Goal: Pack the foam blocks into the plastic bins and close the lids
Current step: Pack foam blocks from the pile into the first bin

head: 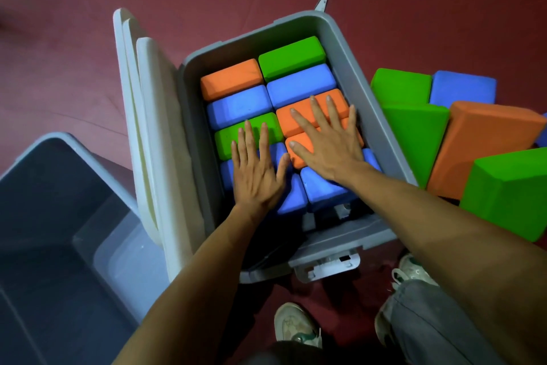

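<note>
Both my hands lie flat and spread on the top layer of foam blocks inside the grey bin (381,139), which stands on the red floor (88,9) in front of my feet. My left hand (256,175) rests with the palm on a blue block (291,196), and its fingers reach onto a green block (226,142). My right hand (328,142) covers two orange blocks (296,119), the fingers wide apart. Neither hand grips anything; they only press.

I think the step is to push this layer down so that the lid can close. To do it well, I should press straight down with the palms, not with the fingertips, because foam gives way under a point and springs back. The blue blocks nearest to me look a little tilted, so they need the pressure most. I should put my weight evenly on both rows, then check that no block stands above the rim.

The white lid (159,134) stands open on the left side of the bin. Before I swing it over, my hands must be out. A pile of loose blocks (485,139) waits on the floor at the right, touching the bin wall, and a second bin (59,187) at the left is probably for them.
</note>
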A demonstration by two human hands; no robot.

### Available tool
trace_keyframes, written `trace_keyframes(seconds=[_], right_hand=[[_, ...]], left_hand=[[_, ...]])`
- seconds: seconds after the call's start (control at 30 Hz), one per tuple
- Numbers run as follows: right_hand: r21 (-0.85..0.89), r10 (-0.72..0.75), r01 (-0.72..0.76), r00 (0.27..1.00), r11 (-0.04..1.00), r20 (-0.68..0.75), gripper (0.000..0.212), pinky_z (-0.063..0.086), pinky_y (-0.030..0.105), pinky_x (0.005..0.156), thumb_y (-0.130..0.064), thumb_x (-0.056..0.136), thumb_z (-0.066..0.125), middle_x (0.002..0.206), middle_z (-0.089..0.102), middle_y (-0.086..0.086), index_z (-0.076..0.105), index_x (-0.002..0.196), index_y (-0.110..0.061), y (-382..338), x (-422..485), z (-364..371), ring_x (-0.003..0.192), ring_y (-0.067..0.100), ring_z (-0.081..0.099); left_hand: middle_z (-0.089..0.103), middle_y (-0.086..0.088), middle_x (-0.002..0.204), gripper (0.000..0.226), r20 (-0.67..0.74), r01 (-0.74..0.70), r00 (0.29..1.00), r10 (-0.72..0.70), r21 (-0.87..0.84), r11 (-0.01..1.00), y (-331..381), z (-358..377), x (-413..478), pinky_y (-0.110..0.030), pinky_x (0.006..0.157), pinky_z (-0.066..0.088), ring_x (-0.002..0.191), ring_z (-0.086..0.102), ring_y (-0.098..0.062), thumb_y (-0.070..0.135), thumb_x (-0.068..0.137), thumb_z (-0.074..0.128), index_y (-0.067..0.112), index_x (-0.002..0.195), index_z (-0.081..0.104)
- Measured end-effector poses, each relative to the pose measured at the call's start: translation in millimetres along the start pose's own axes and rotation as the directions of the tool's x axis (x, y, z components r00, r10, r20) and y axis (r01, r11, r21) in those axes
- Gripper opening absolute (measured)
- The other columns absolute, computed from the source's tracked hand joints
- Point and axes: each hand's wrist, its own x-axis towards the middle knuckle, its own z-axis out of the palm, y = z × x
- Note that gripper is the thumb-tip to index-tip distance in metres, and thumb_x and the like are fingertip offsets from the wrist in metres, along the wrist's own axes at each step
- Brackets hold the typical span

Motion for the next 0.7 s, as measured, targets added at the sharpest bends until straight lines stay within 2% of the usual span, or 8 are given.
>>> trace_keyframes(seconds=[0.07,0.2,0.33,0.7], right_hand=[[0.019,0.014,-0.014,1.0,1.0,0.02,0.072,-0.002,0.072,0.114,-0.073,0.093,0.02,0.169,-0.004,0.004,0.002,0.157,-0.046,-1,3,1,0.154,0.032,-0.007],[0.087,0.115,-0.117,0.993,0.989,0.032,0.079,-0.007,0.07,0.114,-0.074,0.09,0.032,0.167,-0.015,0.009,-0.001,0.157,-0.047,-4,5,-1,0.153,0.033,-0.013],[0.106,0.142,-0.135,0.988,0.985,-0.064,0.077,-0.003,0.068,0.116,-0.064,0.094,0.04,0.167,-0.009,0.012,0.001,0.158,-0.046,-10,1,0,0.154,0.035,-0.006],[0.211,0.238,-0.204,0.96,0.956,-0.146,0.06,0.006,0.054,0.123,-0.036,0.102,0.035,0.167,0.015,0.011,0.015,0.159,-0.039,-13,7,1,0.155,0.029,0.007]], left_hand=[[0.007,-0.018,0.166,0.077,0.034,0.013,0.999,-0.013,0.008,1.0,-2,0,3,-0.05,0.123,0.009,0.154,0.0,-0.032,0.062,0.1,0.022,0.016,0.16,0.012],[0.007,-0.018,0.165,0.075,0.044,0.017,0.999,-0.018,0.029,0.999,-1,2,3,-0.05,0.123,0.01,0.154,0.0,-0.032,0.062,0.099,0.02,0.018,0.16,0.013],[0.009,-0.019,0.165,0.075,0.025,0.011,1.0,-0.012,0.015,1.0,-1,2,5,-0.05,0.123,0.01,0.154,0.002,-0.033,0.062,0.1,0.022,0.018,0.16,0.014],[0.007,-0.018,0.166,0.074,0.053,0.029,0.998,-0.029,0.004,1.0,-2,1,5,-0.051,0.123,0.009,0.154,0.0,-0.032,0.062,0.1,0.021,0.019,0.16,0.013]])
